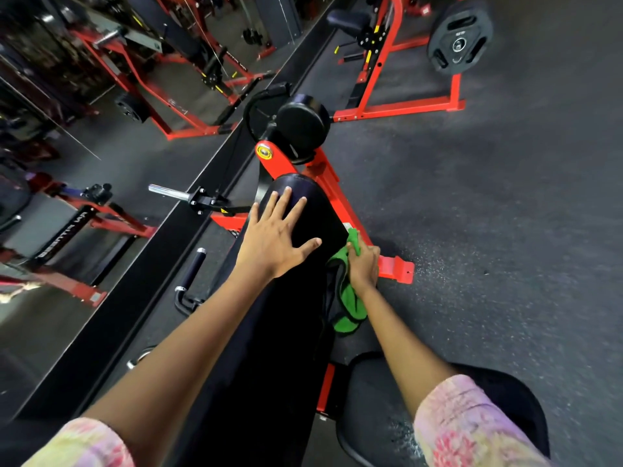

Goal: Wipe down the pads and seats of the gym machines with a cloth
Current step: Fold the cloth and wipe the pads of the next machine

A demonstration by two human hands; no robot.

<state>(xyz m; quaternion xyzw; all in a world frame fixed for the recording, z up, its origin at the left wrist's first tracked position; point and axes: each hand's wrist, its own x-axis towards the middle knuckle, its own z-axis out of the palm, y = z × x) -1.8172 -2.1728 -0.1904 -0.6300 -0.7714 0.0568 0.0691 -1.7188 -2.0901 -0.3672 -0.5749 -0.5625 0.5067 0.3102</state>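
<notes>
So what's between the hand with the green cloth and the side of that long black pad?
In the head view, only the green cloth: the right hand presses it against the side of the long black pad.

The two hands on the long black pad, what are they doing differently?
The left hand lies flat and open on top of the long black padded bench pad, fingers spread; the right hand is closed on the green cloth. The left hand holds nothing; the right hand presses the cloth against the pad's right side edge. The left hand reaches farther up the pad than the right hand. Both are bare and touch the same pad.
</notes>
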